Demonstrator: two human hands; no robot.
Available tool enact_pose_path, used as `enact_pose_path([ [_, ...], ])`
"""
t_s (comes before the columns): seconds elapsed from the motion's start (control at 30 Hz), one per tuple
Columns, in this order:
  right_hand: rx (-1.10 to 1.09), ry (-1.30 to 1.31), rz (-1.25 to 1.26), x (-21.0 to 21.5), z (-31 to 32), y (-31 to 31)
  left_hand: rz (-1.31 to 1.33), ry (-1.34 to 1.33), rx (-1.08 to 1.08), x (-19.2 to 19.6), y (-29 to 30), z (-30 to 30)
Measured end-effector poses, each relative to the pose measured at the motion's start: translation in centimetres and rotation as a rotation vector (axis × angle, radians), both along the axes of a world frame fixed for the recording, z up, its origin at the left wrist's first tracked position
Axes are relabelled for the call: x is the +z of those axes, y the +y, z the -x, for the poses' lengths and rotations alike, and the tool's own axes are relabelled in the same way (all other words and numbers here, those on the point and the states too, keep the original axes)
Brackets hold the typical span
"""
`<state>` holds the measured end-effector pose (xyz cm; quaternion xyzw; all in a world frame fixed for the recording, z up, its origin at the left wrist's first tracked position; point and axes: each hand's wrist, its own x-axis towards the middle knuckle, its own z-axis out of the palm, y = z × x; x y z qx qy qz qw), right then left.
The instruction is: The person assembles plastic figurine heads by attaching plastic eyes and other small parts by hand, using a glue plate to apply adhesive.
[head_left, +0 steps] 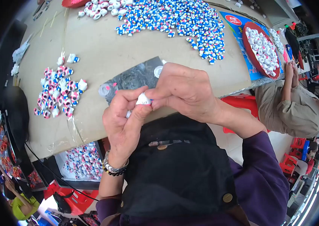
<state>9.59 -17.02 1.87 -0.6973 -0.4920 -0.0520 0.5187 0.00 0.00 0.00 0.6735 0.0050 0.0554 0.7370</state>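
Observation:
Just above my lap, a small white figurine piece [143, 99] with dark marks and a pink edge is held between both hands. My left hand [121, 118] is closed, pinching it between thumb and index finger; another small white bit [128, 113] shows among its curled fingers. My right hand [187, 90] is closed too, its fingertips pressed against the piece's right side, where a trace of blue shows. Beyond the hands lies a dark grey board [133, 77] with pink bits [115, 91] and a clear round dish [106, 90] at its left end. Another round dish [158, 71] is at the right end, beside my right hand.
Assembled figurines [59, 90] are heaped at left. A large pile of blue-and-white parts [174, 20] covers the table's far side. A red bowl [246, 47] of white heads stands far right. Figurines fill a tray [59, 162] below the table edge. Another person [293, 101] sits at right.

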Motion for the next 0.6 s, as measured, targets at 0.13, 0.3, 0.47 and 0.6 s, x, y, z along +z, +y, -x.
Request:
enact_pose_path([
  [0.13,-0.042,0.071,-0.006,2.5,-2.4,1.1,-0.073,0.023,0.06,2.3,2.0,-2.4],
  [0.3,-0.373,-0.288,0.384,1.1,-9.2,-1.5,-0.653,-0.056,0.227,4.1,6.5,-4.9],
  [0.47,-0.476,-0.45,0.713,-2.9,-11.1,-1.8,-1.275,-0.048,0.292,1.7,10.0,-8.7],
  [0.6,-0.442,-0.509,0.735,-1.5,-10.4,-1.7,-1.46,0.022,0.286,1.6,11.0,-9.6],
])
